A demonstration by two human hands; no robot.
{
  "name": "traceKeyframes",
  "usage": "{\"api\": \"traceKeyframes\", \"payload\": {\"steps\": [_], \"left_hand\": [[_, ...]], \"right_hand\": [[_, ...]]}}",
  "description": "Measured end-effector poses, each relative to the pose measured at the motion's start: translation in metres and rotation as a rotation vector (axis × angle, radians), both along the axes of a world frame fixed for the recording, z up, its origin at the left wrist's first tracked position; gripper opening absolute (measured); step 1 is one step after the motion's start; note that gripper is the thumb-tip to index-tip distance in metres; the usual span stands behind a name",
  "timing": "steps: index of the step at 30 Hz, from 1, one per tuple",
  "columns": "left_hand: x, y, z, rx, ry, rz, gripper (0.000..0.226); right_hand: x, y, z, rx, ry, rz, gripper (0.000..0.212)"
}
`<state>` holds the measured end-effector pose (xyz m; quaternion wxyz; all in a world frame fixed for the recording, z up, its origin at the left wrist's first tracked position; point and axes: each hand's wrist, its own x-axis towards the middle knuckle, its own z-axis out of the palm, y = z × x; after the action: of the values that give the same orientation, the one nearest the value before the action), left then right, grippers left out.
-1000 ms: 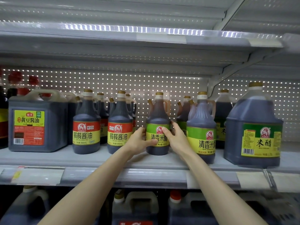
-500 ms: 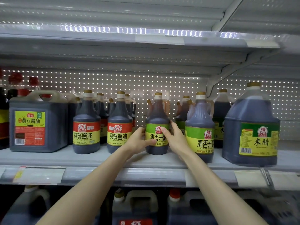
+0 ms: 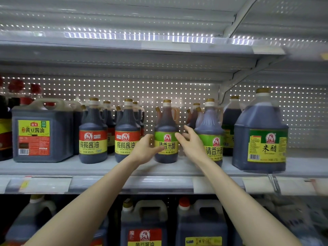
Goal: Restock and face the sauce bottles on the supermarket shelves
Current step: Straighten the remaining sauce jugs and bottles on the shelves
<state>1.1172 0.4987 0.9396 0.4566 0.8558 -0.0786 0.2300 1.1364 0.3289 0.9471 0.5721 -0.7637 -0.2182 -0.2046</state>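
Observation:
A dark rice vinegar bottle (image 3: 166, 121) with a green and yellow label stands upright on the grey shelf (image 3: 106, 168), label facing me. My left hand (image 3: 144, 148) grips its left side, thumb across the label. At the bottle's right side is my right hand (image 3: 190, 144), fingers spread apart and only the thumb touching the label. A matching green-label bottle (image 3: 210, 121) stands just right of that hand, nearer the shelf's front edge. Two red-label soy sauce bottles (image 3: 92, 132) (image 3: 126, 130) stand to the left.
A big round vinegar jug (image 3: 260, 132) sits at the right and a square soy sauce jug (image 3: 42, 132) at the left. More bottles stand in rows behind. The shelf above (image 3: 124, 45) hangs low overhead. Large jugs (image 3: 144, 224) fill the shelf below.
My right hand has loosened from the green-label bottle and its fingers have spread. The left hand keeps its hold. The bottle's label has turned more squarely to the front.

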Motion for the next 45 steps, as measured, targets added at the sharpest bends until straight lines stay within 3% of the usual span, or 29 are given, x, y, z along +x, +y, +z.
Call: {"api": "traceKeyframes", "payload": {"steps": [6,14,26,45], "left_hand": [[-0.022,-0.024,0.006,-0.066,-0.126,-0.017,0.048],[-0.028,-0.090,0.000,-0.073,-0.122,-0.080,0.055],[-0.023,-0.141,-0.006,-0.154,-0.062,-0.072,0.060],[0.023,-0.124,-0.007,-0.105,-0.021,0.002,0.055]], "right_hand": [[-0.029,-0.029,0.001,0.149,-0.028,0.097,0.050],[-0.046,-0.095,0.003,0.272,-0.139,0.040,0.028],[-0.016,-0.128,-0.007,0.109,-0.001,0.058,0.052],[0.028,-0.117,-0.009,0.127,0.033,0.098,0.052]]}}
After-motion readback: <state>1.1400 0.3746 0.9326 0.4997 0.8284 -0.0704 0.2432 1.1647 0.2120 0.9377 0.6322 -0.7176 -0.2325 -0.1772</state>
